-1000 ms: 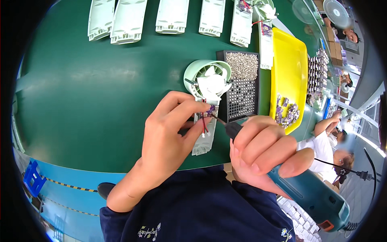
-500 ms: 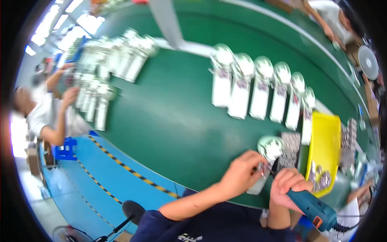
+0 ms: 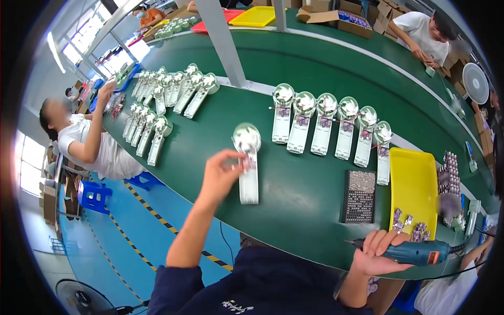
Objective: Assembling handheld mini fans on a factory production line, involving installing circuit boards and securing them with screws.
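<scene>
My left hand [image 3: 220,176] pinches the middle of a white long-bodied housing [image 3: 249,186] with a round, pale greenish head, its thumb and forefinger at the small circuit board. The housing's lower end is slightly blurred, and I cannot tell whether it rests on the table. In my right hand [image 3: 375,254], near the table's front edge, lies a teal electric screwdriver [image 3: 415,252], its bit pointing left and touching nothing. A black screw tray [image 3: 345,210], filled with rows of small metal screws, is just beyond that hand. Beside it stands a yellow bin [image 3: 413,178] with several small circuit boards at its near end.
A row of similar housings [image 3: 325,131] lies beyond the screw tray. More housings [image 3: 157,139] are grouped at the left, near a seated person [image 3: 84,136]. A grey post [image 3: 223,47] rises at the table's far edge. Another person [image 3: 422,37] works at the far right.
My left hand has carried the housing leftward, away from the screw tray. The screwdriver has drawn away from the housing and now lies more level in my right hand.
</scene>
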{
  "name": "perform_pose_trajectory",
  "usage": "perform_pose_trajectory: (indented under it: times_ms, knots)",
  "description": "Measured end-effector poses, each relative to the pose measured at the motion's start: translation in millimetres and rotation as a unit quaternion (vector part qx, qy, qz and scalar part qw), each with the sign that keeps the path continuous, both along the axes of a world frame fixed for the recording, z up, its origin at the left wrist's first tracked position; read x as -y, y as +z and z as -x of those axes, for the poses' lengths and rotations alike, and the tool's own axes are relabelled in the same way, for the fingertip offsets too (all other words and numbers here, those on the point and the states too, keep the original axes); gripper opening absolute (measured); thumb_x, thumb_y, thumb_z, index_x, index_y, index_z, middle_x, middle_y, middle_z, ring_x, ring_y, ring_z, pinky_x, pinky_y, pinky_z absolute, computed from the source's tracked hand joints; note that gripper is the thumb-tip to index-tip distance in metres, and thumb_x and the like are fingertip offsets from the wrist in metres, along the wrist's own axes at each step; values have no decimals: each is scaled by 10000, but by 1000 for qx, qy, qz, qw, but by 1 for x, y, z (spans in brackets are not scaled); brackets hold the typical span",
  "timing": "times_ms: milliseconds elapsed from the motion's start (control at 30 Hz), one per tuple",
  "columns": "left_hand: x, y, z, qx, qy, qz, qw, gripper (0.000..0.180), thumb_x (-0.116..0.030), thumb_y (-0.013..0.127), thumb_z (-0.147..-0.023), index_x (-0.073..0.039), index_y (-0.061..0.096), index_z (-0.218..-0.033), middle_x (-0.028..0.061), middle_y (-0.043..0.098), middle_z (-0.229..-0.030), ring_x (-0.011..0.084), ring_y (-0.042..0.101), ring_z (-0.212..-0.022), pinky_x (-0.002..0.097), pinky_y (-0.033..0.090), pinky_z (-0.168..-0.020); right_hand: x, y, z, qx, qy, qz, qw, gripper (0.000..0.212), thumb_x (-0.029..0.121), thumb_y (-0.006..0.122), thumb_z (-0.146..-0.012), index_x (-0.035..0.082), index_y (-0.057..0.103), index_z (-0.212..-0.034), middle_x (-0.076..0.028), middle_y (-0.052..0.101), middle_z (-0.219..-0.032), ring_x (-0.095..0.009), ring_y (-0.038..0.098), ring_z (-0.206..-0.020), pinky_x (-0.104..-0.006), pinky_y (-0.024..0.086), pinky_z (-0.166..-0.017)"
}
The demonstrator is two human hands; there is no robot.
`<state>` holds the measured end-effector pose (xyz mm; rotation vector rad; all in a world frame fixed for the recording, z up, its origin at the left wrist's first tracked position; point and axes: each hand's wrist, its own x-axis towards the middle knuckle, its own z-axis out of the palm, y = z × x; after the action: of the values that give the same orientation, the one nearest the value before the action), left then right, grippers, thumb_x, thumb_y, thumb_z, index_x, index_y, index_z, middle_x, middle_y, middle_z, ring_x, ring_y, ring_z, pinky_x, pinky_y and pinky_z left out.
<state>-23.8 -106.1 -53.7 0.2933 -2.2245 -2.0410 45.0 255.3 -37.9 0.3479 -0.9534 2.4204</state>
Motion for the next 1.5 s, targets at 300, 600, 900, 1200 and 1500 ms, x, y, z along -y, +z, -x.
perform_pose_trajectory:
  times_ms: [300,600,900,1200,1500]
  knots:
    - [34,-22,152,-12,-38,18,999,255,-67,762,-859,-21,696,-1101,48,702,-1018,103,639,-882,252,513,-755,-9,-15,-27,73,-23,21,997,678,738,304,-960,83,472,-922,-32,400,-563,-117,332,-357,-262,304,-330]
    - [35,-19,180,70,-91,8,993,241,-16,684,-893,-60,671,-1130,41,691,-1028,131,653,-931,279,534,-831,-2,-26,-43,200,-37,113,973,810,834,241,-900,77,530,-884,-43,423,-532,-166,374,-378,-319,304,-345]
    - [37,-26,186,57,-112,-11,992,219,-4,691,-889,-35,668,-1105,18,684,-936,103,652,-870,255,546,-768,-60,-22,-26,397,-84,-206,891,544,499,343,-1067,-3,541,-1138,-81,583,-748,-154,567,-585,-293,482,-566]
    - [33,-38,179,-3,-131,39,991,302,-28,699,-857,-9,654,-1155,100,705,-1099,170,653,-1019,316,516,-915,-37,-27,-21,510,-149,-382,756,292,330,565,-1021,44,576,-1081,-34,610,-827,-92,531,-642,-236,441,-567]
    - [86,6,75,-211,138,431,867,556,-263,798,-805,-26,613,-1273,203,649,-1203,366,605,-1140,427,478,-985,-32,-19,-24,449,-233,-574,644,594,409,639,-973,-131,593,-1216,-341,636,-1077,-384,647,-899,-403,543,-770]
